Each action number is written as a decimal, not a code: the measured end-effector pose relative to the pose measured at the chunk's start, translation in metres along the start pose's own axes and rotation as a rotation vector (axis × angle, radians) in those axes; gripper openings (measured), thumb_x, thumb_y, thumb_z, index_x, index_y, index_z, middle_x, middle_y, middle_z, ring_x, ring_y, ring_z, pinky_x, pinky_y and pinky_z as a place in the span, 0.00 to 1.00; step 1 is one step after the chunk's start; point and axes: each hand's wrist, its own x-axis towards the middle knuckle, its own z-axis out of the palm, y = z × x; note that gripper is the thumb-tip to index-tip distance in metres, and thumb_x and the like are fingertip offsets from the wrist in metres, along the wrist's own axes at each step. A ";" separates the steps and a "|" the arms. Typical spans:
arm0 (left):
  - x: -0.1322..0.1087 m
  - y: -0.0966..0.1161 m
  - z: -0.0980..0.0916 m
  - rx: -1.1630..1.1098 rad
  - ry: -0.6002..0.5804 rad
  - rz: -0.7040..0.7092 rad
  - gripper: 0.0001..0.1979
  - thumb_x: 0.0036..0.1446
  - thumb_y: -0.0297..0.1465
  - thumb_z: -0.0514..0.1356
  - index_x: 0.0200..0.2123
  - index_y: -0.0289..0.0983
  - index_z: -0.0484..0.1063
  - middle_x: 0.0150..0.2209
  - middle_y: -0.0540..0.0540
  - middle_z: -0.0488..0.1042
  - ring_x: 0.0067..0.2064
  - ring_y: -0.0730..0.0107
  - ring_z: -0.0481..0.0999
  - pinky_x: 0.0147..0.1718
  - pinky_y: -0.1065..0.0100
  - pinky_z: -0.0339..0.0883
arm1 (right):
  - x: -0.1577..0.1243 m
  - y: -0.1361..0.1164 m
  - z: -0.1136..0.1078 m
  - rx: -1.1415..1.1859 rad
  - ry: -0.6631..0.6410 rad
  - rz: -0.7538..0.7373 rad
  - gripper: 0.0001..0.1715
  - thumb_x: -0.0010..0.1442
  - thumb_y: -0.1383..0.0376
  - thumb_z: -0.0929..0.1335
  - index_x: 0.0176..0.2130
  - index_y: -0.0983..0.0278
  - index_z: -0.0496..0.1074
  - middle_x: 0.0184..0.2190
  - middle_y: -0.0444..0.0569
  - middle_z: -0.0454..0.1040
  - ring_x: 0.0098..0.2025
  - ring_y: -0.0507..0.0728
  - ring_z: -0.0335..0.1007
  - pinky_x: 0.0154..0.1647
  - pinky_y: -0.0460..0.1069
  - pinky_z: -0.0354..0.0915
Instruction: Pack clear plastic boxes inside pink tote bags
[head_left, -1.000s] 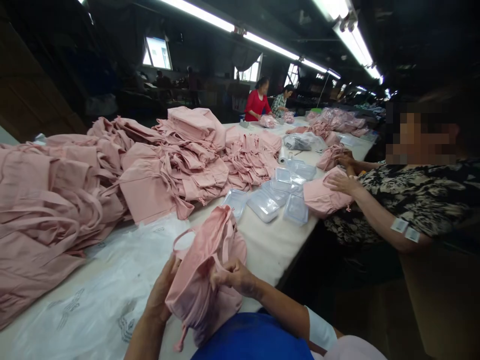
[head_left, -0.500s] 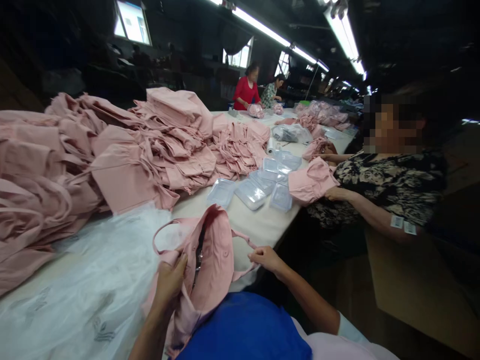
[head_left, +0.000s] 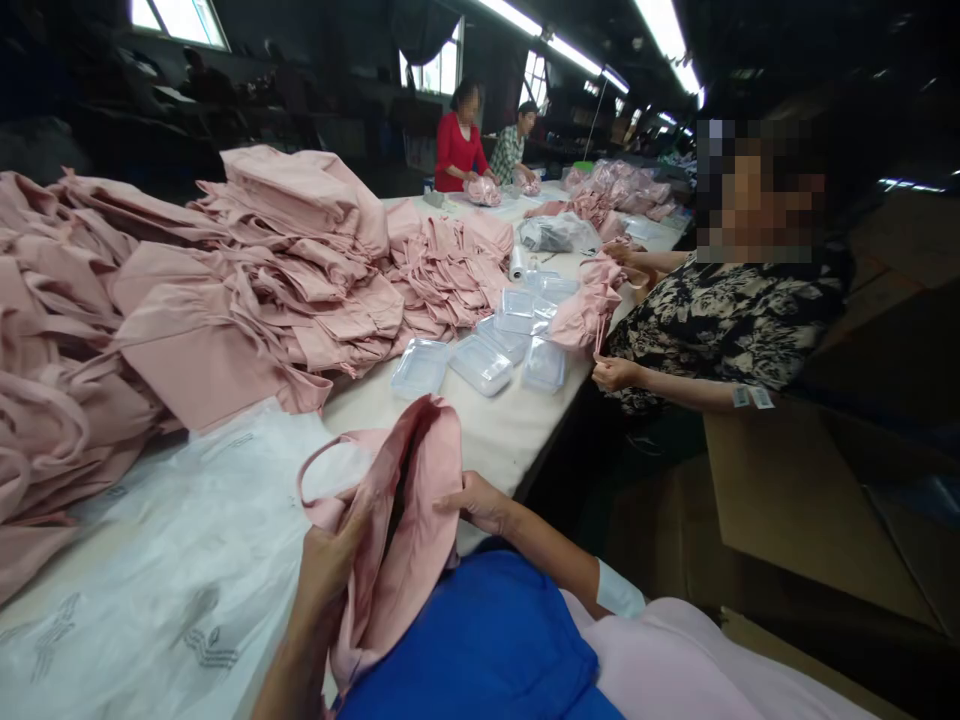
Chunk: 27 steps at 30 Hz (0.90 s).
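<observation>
From my head camera, I have one pink fabric tote bag between my two hands, low in the middle of the frame. My left hand is closed on its left side, gripping a fold of cloth. My right hand pinches the right edge of the mouth, which gapes between them. One strap loops out on the left.

The bag's lower part lies against one blue apron at bottom centre. At lower left, white plastic bags spread over one pale table; they overlap too much for me to count. The pink bag pile above them, across the left half, also defies counting.

Right of that pile I count at least six clear plastic cases, with one white roll just beyond.

At right, one co-worker in a floral top has two hands on one more pink bag; two stickers show on an arm. Two people stand at upper centre, one in a red top, one in a checked shirt.
</observation>
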 end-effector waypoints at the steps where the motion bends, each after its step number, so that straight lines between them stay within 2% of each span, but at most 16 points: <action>1: -0.003 0.002 0.001 0.072 0.001 0.049 0.26 0.51 0.46 0.66 0.51 0.39 0.71 0.42 0.46 0.76 0.48 0.57 0.75 0.49 0.61 0.68 | -0.002 -0.005 0.004 -0.025 -0.041 0.018 0.36 0.29 0.64 0.82 0.41 0.71 0.78 0.38 0.55 0.79 0.42 0.61 0.76 0.52 0.56 0.68; 3: -0.006 0.002 0.003 0.267 0.055 0.158 0.32 0.50 0.46 0.66 0.56 0.41 0.66 0.47 0.44 0.73 0.48 0.55 0.74 0.50 0.57 0.68 | -0.002 -0.013 0.012 -0.067 -0.065 0.052 0.34 0.30 0.61 0.82 0.39 0.71 0.78 0.35 0.53 0.79 0.40 0.60 0.76 0.49 0.55 0.69; 6: -0.007 -0.005 0.000 0.578 0.200 0.298 0.42 0.50 0.48 0.64 0.63 0.37 0.56 0.50 0.39 0.67 0.51 0.49 0.70 0.51 0.49 0.66 | 0.003 -0.013 0.020 -0.105 0.013 -0.004 0.30 0.33 0.53 0.81 0.32 0.71 0.78 0.30 0.53 0.78 0.37 0.59 0.75 0.45 0.54 0.69; 8: -0.009 -0.004 -0.008 0.608 0.282 0.302 0.45 0.50 0.49 0.62 0.64 0.34 0.52 0.50 0.37 0.65 0.50 0.49 0.70 0.48 0.48 0.68 | 0.006 -0.009 0.022 -0.133 0.064 -0.074 0.29 0.37 0.48 0.78 0.28 0.71 0.77 0.28 0.53 0.77 0.36 0.59 0.75 0.44 0.54 0.69; 10: -0.014 0.003 -0.018 0.526 0.451 0.295 0.45 0.49 0.48 0.64 0.64 0.33 0.52 0.51 0.36 0.64 0.46 0.52 0.72 0.45 0.50 0.70 | 0.005 -0.004 0.022 -0.169 0.090 -0.123 0.30 0.41 0.45 0.76 0.26 0.70 0.76 0.27 0.52 0.77 0.34 0.58 0.74 0.41 0.53 0.69; 12: -0.021 0.015 -0.025 0.506 0.710 0.353 0.41 0.47 0.44 0.67 0.60 0.33 0.57 0.50 0.36 0.65 0.42 0.56 0.73 0.43 0.53 0.70 | 0.004 -0.001 0.022 -0.219 0.085 -0.157 0.30 0.44 0.43 0.74 0.25 0.69 0.76 0.26 0.52 0.76 0.30 0.56 0.72 0.38 0.51 0.69; 13: -0.025 0.021 -0.026 0.555 0.823 0.412 0.34 0.48 0.42 0.68 0.55 0.33 0.62 0.47 0.38 0.67 0.40 0.58 0.73 0.42 0.55 0.69 | 0.003 0.000 0.022 -0.251 0.077 -0.168 0.31 0.46 0.43 0.73 0.25 0.69 0.76 0.25 0.52 0.76 0.28 0.56 0.71 0.35 0.51 0.68; 14: -0.028 0.026 -0.026 0.621 0.895 0.476 0.25 0.50 0.39 0.67 0.48 0.34 0.67 0.41 0.42 0.69 0.37 0.60 0.72 0.40 0.57 0.68 | 0.003 0.001 0.023 -0.286 0.064 -0.175 0.31 0.47 0.42 0.72 0.25 0.69 0.76 0.25 0.52 0.76 0.26 0.55 0.70 0.32 0.50 0.67; 15: -0.030 0.029 -0.024 0.680 0.903 0.543 0.15 0.53 0.36 0.66 0.41 0.35 0.69 0.35 0.46 0.70 0.33 0.63 0.71 0.37 0.60 0.67 | 0.003 0.001 0.024 -0.326 0.051 -0.178 0.31 0.48 0.42 0.71 0.26 0.69 0.75 0.24 0.51 0.75 0.25 0.54 0.68 0.30 0.49 0.66; 16: -0.032 0.030 -0.021 0.721 0.832 0.614 0.09 0.55 0.34 0.64 0.36 0.37 0.69 0.29 0.49 0.69 0.29 0.65 0.70 0.34 0.63 0.65 | 0.003 0.002 0.025 -0.372 0.042 -0.185 0.32 0.50 0.41 0.70 0.26 0.69 0.75 0.23 0.51 0.75 0.24 0.53 0.67 0.28 0.48 0.65; 18: -0.031 0.026 -0.010 0.723 0.481 0.755 0.04 0.59 0.32 0.61 0.34 0.38 0.70 0.28 0.51 0.69 0.30 0.68 0.71 0.33 0.66 0.65 | 0.004 0.001 0.027 -0.471 0.041 -0.218 0.32 0.54 0.40 0.67 0.25 0.68 0.73 0.22 0.49 0.73 0.23 0.52 0.65 0.25 0.47 0.62; 20: -0.028 0.016 0.001 0.707 0.100 0.823 0.08 0.61 0.34 0.60 0.43 0.39 0.70 0.38 0.48 0.73 0.40 0.65 0.74 0.41 0.66 0.67 | 0.004 0.000 0.029 -0.578 0.046 -0.283 0.33 0.58 0.41 0.64 0.23 0.67 0.71 0.20 0.47 0.70 0.23 0.51 0.63 0.24 0.46 0.60; 21: -0.025 0.010 0.006 0.722 -0.037 0.820 0.11 0.62 0.35 0.59 0.47 0.39 0.69 0.44 0.46 0.73 0.45 0.63 0.74 0.45 0.64 0.67 | 0.003 0.000 0.030 -0.636 0.054 -0.317 0.34 0.59 0.41 0.63 0.22 0.66 0.69 0.19 0.46 0.68 0.23 0.51 0.61 0.24 0.46 0.58; 22: -0.022 0.004 0.009 0.746 -0.115 0.796 0.14 0.63 0.36 0.58 0.50 0.38 0.68 0.47 0.44 0.72 0.48 0.61 0.73 0.47 0.62 0.67 | 0.002 0.000 0.030 -0.693 0.066 -0.348 0.35 0.61 0.41 0.62 0.20 0.66 0.67 0.18 0.46 0.66 0.22 0.50 0.60 0.23 0.46 0.57; 23: -0.019 -0.001 0.012 0.770 -0.141 0.768 0.15 0.63 0.37 0.58 0.51 0.37 0.67 0.47 0.43 0.72 0.49 0.60 0.72 0.47 0.61 0.67 | 0.000 -0.001 0.031 -0.748 0.078 -0.373 0.35 0.62 0.42 0.61 0.19 0.66 0.65 0.17 0.45 0.64 0.22 0.50 0.58 0.22 0.45 0.55; 27: -0.014 -0.014 0.015 0.790 -0.130 0.735 0.11 0.65 0.36 0.55 0.45 0.36 0.70 0.41 0.44 0.74 0.42 0.62 0.75 0.41 0.63 0.68 | -0.007 0.001 0.034 -0.849 0.085 -0.390 0.36 0.64 0.43 0.58 0.19 0.66 0.63 0.16 0.44 0.63 0.21 0.50 0.59 0.22 0.45 0.54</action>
